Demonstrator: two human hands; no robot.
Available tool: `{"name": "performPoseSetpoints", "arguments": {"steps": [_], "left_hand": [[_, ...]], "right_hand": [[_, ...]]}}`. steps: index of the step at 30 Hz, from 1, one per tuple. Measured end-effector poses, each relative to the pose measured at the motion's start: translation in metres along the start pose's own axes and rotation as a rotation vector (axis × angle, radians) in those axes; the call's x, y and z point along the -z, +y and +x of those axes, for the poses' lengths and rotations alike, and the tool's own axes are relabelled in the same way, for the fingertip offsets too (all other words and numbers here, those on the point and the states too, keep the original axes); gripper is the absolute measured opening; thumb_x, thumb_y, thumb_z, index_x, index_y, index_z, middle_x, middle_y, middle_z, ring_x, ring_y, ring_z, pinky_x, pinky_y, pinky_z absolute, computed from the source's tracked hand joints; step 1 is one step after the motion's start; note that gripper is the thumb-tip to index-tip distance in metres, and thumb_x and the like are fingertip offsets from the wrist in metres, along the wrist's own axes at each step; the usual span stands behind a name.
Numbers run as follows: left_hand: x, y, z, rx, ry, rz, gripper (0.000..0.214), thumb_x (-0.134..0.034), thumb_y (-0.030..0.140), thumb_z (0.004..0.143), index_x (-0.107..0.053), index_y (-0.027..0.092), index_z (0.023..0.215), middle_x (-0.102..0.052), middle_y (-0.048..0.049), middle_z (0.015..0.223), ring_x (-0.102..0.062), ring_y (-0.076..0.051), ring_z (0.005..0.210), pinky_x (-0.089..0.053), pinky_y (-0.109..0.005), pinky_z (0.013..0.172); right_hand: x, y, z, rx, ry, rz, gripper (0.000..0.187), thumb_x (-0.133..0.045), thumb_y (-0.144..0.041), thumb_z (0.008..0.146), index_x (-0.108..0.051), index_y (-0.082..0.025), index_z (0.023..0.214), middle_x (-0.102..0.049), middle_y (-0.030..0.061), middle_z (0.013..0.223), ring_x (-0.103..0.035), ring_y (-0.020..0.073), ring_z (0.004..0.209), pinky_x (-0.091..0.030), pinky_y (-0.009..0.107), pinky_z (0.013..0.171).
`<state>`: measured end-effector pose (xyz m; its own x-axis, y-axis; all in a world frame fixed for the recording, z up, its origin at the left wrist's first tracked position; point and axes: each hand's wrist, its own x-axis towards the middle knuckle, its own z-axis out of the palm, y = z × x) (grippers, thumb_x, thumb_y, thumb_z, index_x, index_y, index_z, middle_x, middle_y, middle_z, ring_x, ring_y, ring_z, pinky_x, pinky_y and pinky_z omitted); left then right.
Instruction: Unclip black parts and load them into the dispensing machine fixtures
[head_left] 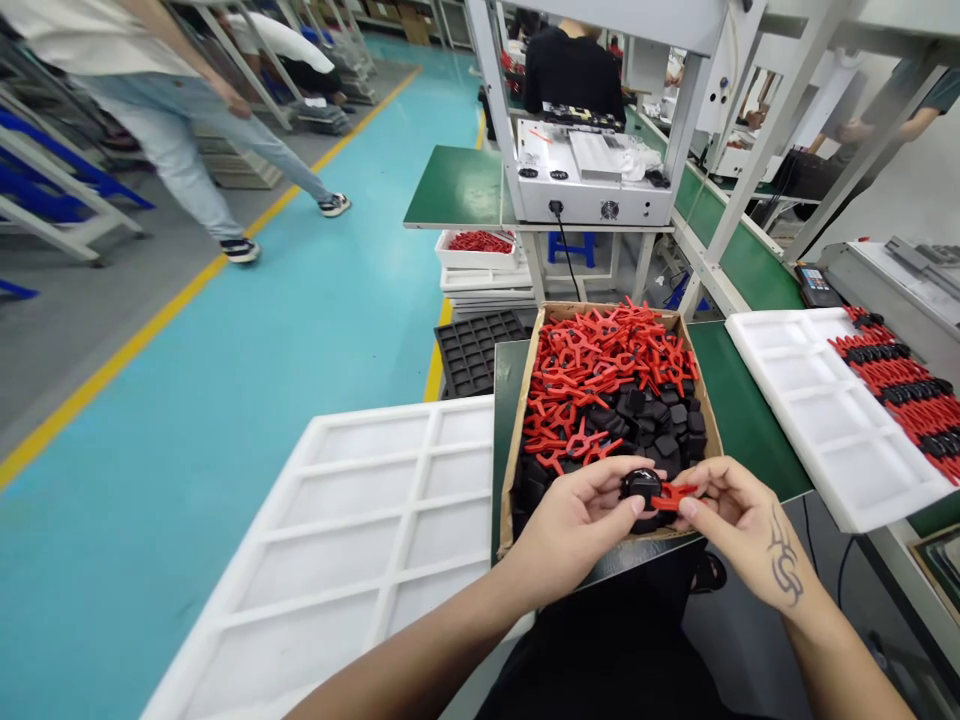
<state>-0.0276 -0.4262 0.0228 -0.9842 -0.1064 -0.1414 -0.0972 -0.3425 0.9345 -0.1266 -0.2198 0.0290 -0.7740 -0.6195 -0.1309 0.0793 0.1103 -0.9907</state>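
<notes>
Between finger and thumb, my left hand (589,505) grips a small black plastic part (642,485) with a glossy rounded face. My right hand (739,515) pinches the handles of a red spring clamp (671,496), whose other end meets the black part. Both hands are over the near edge of a cardboard box (512,480). Inside it, red spring clamps (600,350) are heaped at the back and left, and small black blocks (664,425) lie at the right and front. My fingers partly cover where clamp and part meet.
A white divided tray (360,540) lies at the left. Another white tray (817,400) at the right has rows of red clamps with black parts (900,385) beside it. Ahead stands a white machine (592,205). A person (172,120) walks along the aisle; others sit farther back.
</notes>
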Motion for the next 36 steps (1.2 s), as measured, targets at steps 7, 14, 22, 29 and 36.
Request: {"name": "performPoseSetpoints", "arguments": {"steps": [7,14,22,29,36], "left_hand": [[0.022,0.04,0.023,-0.154,-0.175,0.456,0.042,-0.07,0.035,0.1,-0.065,0.021,0.139,-0.076,-0.0121,0.129,-0.075,-0.026,0.113,-0.061,-0.043,0.1],[0.064,0.063,0.1,-0.429,0.258,1.433,0.021,-0.064,0.027,0.099,-0.067,0.017,0.08,-0.062,-0.0138,0.098,-0.06,-0.035,0.107,-0.049,-0.059,0.107],[0.054,0.071,0.093,-0.437,0.086,1.302,0.024,-0.06,0.032,0.099,-0.055,0.022,0.078,-0.068,-0.0107,0.107,-0.063,-0.029,0.108,-0.052,-0.046,0.1],[0.023,0.083,0.043,-0.063,-0.284,0.822,0.029,-0.06,0.05,0.103,-0.063,0.022,0.104,-0.073,-0.005,0.106,-0.067,-0.021,0.088,-0.054,-0.033,0.077],[0.015,0.072,0.038,0.15,-0.479,0.62,0.036,-0.073,0.044,0.096,-0.073,0.02,0.123,-0.069,-0.0018,0.096,-0.064,-0.02,0.089,-0.051,-0.032,0.082]], "right_hand": [[0.009,-0.01,-0.007,0.015,0.027,-0.069,0.03,-0.083,-0.048,0.093,-0.071,-0.021,0.09,-0.074,0.0045,0.098,-0.07,0.0148,0.07,-0.062,0.028,0.07],[0.024,-0.005,-0.009,0.135,0.19,-0.033,0.032,-0.083,-0.05,0.092,-0.073,-0.021,0.086,-0.075,0.0041,0.089,-0.073,0.0166,0.068,-0.064,0.03,0.071],[0.044,0.011,-0.015,0.145,0.294,0.084,0.028,-0.08,-0.048,0.096,-0.073,-0.021,0.092,-0.075,0.0025,0.082,-0.073,0.0176,0.071,-0.062,0.032,0.073],[0.042,0.011,-0.024,0.122,0.257,0.179,0.022,-0.078,-0.044,0.099,-0.074,-0.022,0.097,-0.073,-0.0002,0.08,-0.072,0.0157,0.069,-0.061,0.029,0.072],[0.045,0.01,-0.034,0.117,0.243,0.178,0.018,-0.078,-0.039,0.1,-0.072,-0.023,0.097,-0.077,0.0019,0.092,-0.073,0.0155,0.07,-0.063,0.03,0.071]]}}
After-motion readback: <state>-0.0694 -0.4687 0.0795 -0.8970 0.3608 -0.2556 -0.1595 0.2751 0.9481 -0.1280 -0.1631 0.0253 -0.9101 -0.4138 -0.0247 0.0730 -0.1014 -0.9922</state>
